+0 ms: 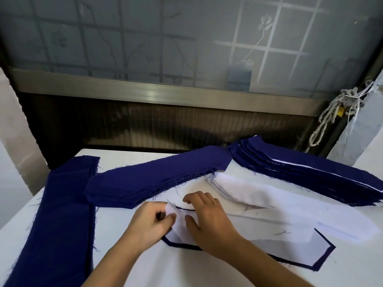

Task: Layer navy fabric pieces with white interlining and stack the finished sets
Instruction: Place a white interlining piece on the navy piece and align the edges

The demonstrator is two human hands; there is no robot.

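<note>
Fingers [163,220] of our left hand [149,223] pinch the interlining [290,224] at its left end; right hand [207,222] presses flat, strip running rightward.

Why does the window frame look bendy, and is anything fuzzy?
Head view: the wide lens bows the metal window frame; soft daylight through the frosted glass leaves only faint shadows; the left hand and white interlining look slightly soft, not badly blurred.

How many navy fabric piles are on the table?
3: left pile along the left edge, centre pile, right pile with white layers. A lone navy piece lies under the interlining in front.
</note>
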